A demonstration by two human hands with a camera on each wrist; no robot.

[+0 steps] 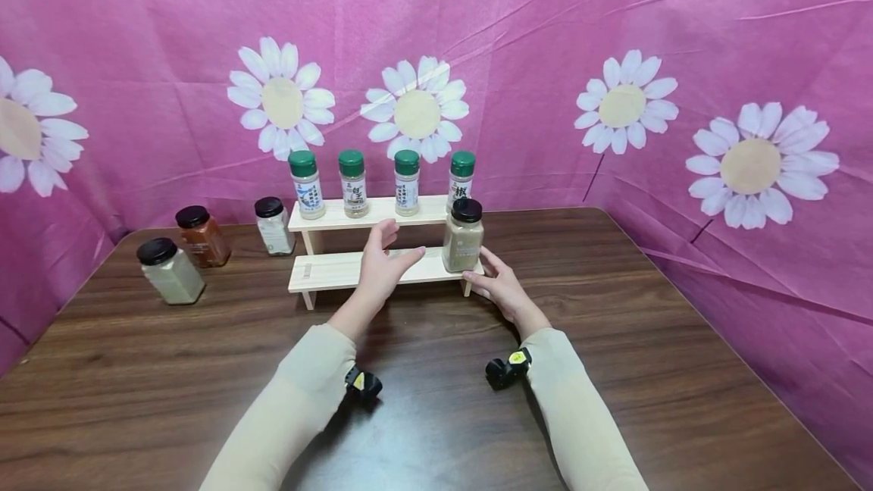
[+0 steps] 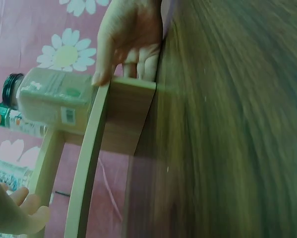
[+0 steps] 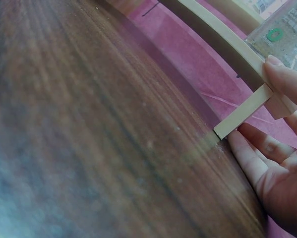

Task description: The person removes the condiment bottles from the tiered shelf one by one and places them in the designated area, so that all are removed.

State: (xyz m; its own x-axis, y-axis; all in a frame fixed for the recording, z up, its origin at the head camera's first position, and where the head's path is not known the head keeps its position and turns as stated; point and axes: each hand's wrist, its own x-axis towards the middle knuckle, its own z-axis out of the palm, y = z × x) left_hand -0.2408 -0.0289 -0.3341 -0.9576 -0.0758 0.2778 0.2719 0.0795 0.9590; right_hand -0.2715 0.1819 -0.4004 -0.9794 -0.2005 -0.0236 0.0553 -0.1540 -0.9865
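Observation:
A two-tier wooden spice rack (image 1: 341, 270) stands on the table. My right hand (image 1: 501, 288) grips the right end of its lower shelf, with the thumb at the shelf's front edge and the fingers beside the leg (image 3: 242, 112). Right above that thumb, a square jar with a black lid (image 1: 464, 242) and pale brown powder stands on the lower shelf. My left hand (image 1: 383, 267) is in front of the shelves, thumb and fingers spread apart, holding nothing. Along the upper shelf stand several green-capped spice bottles (image 1: 355, 192); the rightmost (image 1: 461, 182) is partly hidden behind the jar.
Left of the rack, three black-lidded jars stand on the dark wooden table (image 1: 436, 415): one with pale green contents (image 1: 173, 277), one with red (image 1: 207, 242), one with white (image 1: 276, 229). A pink cloth with white flowers (image 1: 518, 36) hangs behind and beside the table.

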